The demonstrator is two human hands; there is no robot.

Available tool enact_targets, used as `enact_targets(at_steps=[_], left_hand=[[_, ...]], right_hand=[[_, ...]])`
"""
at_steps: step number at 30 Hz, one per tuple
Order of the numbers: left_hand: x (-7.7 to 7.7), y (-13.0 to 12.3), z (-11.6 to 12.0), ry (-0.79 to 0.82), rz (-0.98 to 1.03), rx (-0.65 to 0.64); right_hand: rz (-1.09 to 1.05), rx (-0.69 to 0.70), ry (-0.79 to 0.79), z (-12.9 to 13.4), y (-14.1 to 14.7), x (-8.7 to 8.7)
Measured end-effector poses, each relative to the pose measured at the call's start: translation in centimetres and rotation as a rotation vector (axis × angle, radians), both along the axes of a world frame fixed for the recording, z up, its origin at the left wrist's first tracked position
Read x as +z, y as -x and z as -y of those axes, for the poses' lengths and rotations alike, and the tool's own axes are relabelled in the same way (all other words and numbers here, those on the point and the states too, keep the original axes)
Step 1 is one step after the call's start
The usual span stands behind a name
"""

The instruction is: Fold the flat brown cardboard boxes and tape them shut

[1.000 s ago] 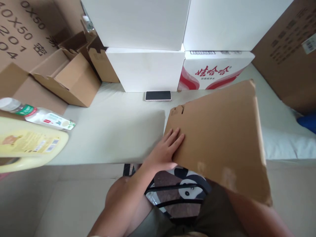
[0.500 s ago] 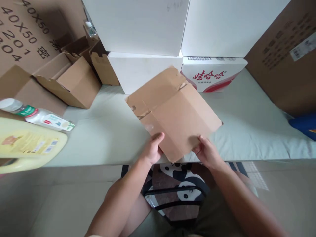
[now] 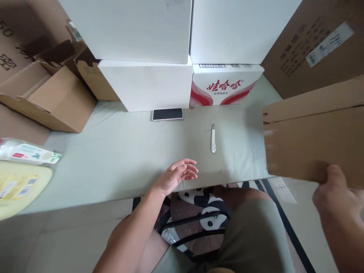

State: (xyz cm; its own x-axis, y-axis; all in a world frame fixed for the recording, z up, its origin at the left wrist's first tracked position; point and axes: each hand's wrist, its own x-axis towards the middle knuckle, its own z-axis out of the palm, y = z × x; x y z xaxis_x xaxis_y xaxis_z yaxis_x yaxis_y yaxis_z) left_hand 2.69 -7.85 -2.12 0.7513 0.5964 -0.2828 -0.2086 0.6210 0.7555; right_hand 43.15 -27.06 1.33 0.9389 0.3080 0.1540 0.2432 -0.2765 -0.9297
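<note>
A flat piece of brown cardboard (image 3: 307, 144) is at the far right, its right end cut off by the view's edge. My right hand (image 3: 338, 193) grips its lower edge, thumb on the near face. Over the table's front edge, my left hand (image 3: 179, 174) holds nothing, with its fingers loosely curled and apart. A white utility knife (image 3: 213, 138) lies on the pale green tabletop (image 3: 122, 159), ahead and to the right of that hand. Farther back, a dark-screened phone (image 3: 167, 114) lies against the white boxes.
White boxes (image 3: 145, 87) are stacked at the back, beside a red-and-white carton (image 3: 224, 89). Open cardboard boxes (image 3: 65, 94) stand at the left, near a clear bottle (image 3: 31, 151) and a yellow jug (image 3: 22, 185). A large brown carton (image 3: 307, 41) stands at the back right.
My left hand has let go of the cardboard. My right hand has carried it to the far right, uncovering the phone and utility knife. The view has shifted to the right.
</note>
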Motion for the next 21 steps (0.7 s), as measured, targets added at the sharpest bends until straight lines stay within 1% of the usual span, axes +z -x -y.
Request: enact_targets(at_steps=[1,3,4,5,6,7,8,9,10,13,15,16,18,20,21], left_hand=[[-0.2,-0.2,-0.1,0.006,0.000,0.005],[-0.5,-0.8,-0.3,0.021,-0.008,0.006],[-0.6,-1.0,-0.4,0.028,-0.014,0.002],[-0.7,-1.3,-0.5,0.033,-0.018,-0.001],[-0.8,-1.5,-0.7,0.037,-0.020,0.003],[-0.8,-1.6,-0.8,0.038,-0.019,0.016],[-0.8,-1.6,-1.0,0.040,-0.014,0.035],[-0.8,-1.5,-1.1,0.043,-0.008,0.057],[-0.7,-1.3,-1.2,0.044,-0.003,0.074],[-0.6,-0.6,-1.3,0.037,0.002,0.077],[-0.6,0.0,-1.3,0.024,0.008,0.085],[-0.6,0.3,-1.3,0.015,0.013,0.094],[-0.6,0.7,-1.3,-0.002,0.023,0.109],[-0.4,1.0,-1.3,-0.020,0.029,0.113],[-0.3,1.1,-1.3,-0.028,0.032,0.112]], right_hand=[[0.131,-0.082,-0.013,-2.0,-1.5,0.9],[0.150,0.014,-0.028,-7.6,-5.0,2.6],[0.108,0.039,0.008,-10.7,-6.8,3.2],[0.026,0.103,0.113,-13.7,-8.5,3.6],[-0.094,0.253,0.286,-16.3,-9.9,3.6],[-0.137,0.301,0.363,-18.2,-10.7,3.2],[-0.141,0.338,0.446,-19.4,-11.1,2.6],[-0.126,0.370,0.528,-19.9,-10.8,1.6],[-0.095,0.388,0.587,-19.8,-10.1,0.5],[0.002,0.499,0.740,-17.5,-6.3,-2.7],[0.067,0.584,0.804,-16.1,-4.1,-4.0],[0.120,0.621,0.854,-15.7,-3.3,-4.4],[0.262,0.680,1.010,-15.5,-2.7,-4.7],[0.400,0.723,1.193,-15.8,-3.0,-4.7],[0.446,0.737,1.258,-15.9,-3.2,-4.7]])
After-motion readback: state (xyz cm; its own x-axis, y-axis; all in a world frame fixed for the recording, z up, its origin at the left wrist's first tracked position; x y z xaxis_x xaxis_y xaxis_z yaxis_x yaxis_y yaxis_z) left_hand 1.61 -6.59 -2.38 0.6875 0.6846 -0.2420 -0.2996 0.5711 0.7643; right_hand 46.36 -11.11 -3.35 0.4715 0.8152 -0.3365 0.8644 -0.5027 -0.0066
